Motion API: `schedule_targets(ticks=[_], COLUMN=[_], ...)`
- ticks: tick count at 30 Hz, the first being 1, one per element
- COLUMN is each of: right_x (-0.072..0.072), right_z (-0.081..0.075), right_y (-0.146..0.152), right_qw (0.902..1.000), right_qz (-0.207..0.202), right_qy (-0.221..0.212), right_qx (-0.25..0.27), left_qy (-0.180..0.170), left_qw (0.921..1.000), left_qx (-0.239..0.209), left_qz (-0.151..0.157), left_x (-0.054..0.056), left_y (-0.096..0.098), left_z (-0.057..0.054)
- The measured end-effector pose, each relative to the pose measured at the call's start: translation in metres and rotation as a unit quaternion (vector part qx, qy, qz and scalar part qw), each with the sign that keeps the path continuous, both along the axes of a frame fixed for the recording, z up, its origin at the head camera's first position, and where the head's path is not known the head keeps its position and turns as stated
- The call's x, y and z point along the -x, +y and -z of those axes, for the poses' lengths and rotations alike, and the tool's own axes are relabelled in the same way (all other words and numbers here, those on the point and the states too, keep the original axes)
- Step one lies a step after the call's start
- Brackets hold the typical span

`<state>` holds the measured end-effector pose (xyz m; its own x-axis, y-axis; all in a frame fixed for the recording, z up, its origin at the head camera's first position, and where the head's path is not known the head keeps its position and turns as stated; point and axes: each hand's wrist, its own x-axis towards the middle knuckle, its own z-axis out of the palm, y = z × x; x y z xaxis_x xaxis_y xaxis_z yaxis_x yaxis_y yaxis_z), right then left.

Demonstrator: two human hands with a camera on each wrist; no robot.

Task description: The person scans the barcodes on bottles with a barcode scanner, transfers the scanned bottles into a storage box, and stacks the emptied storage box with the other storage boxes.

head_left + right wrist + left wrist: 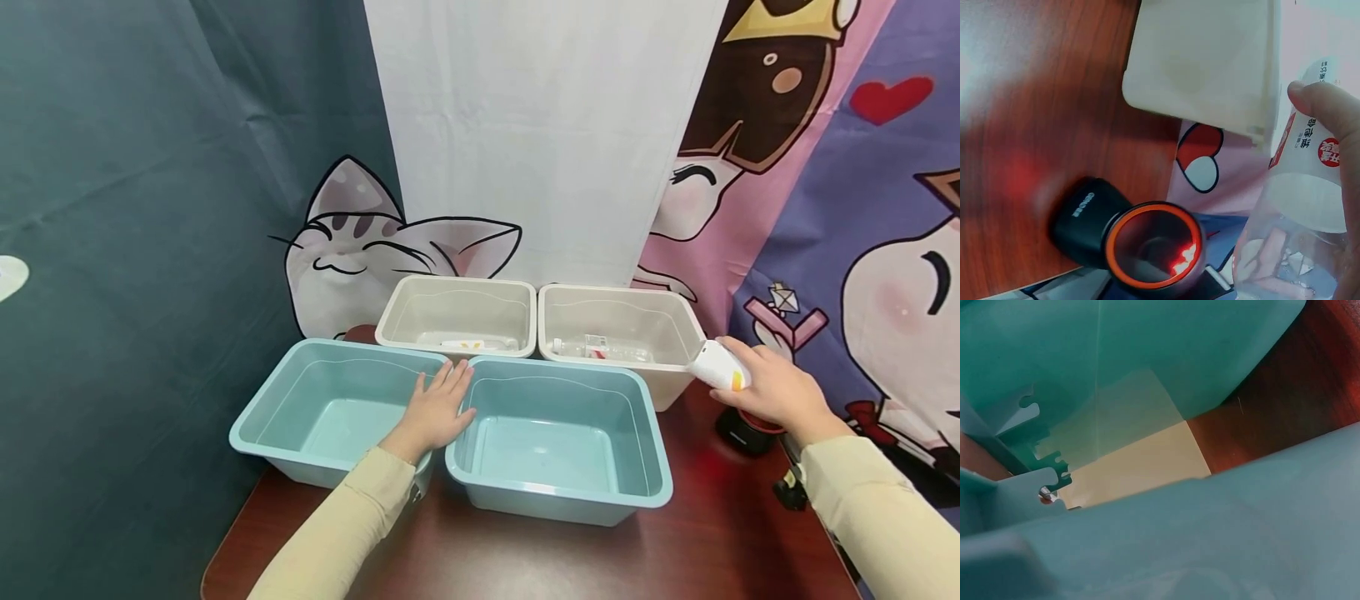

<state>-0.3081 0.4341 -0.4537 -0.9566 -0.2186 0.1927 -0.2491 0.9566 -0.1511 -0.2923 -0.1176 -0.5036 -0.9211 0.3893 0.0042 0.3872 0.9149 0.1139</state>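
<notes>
My right hand (776,392) grips a clear plastic bottle (1297,200) with a white label, its thumb pressed along the label. In the head view the bottle's white and orange part (720,367) overlaps the right corner of the right cream bin (667,383). Below that hand stands a black scanner (1154,244) with an orange ring and a red glow inside. My left hand (435,412) has its fingers stretched out over the adjoining rims of the left blue bin (330,475) and the right blue bin (555,500). The left wrist view shows bin walls (1210,544) but not the hand.
A clear bottle (600,350) lies in the right cream bin. Another bottle (480,344) with a white and orange label lies in the left cream bin (465,283). All bins stand on a reddish-brown table (525,558), before a printed curtain (540,150).
</notes>
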Motion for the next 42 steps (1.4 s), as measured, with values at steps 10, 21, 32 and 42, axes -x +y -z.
schedule_targets(ticks=[10,21,32,42], right_x=[0.016,0.039,0.061,0.071], right_z=[-0.009,-0.021,-0.024,-0.026], right_y=[-0.022,-0.06,-0.088,-0.112], right_qw=[0.9993,0.9989,0.9986,0.9974], right_qz=[-0.027,-0.029,-0.04,-0.063], right_qy=[0.008,-0.021,-0.034,-0.027], right_qx=[-0.026,-0.032,0.003,-0.025], left_qy=[-0.004,-0.004,-0.002,-0.001], left_qw=[1.0,1.0,1.0,1.0], left_qx=[-0.001,0.002,-0.003,0.0], left_qz=[-0.002,-0.002,-0.002,-0.002], left_x=[-0.001,0.001,0.0,0.0], left_y=[-0.001,-0.002,-0.001,-0.001], left_z=[-0.001,0.001,0.002,0.002])
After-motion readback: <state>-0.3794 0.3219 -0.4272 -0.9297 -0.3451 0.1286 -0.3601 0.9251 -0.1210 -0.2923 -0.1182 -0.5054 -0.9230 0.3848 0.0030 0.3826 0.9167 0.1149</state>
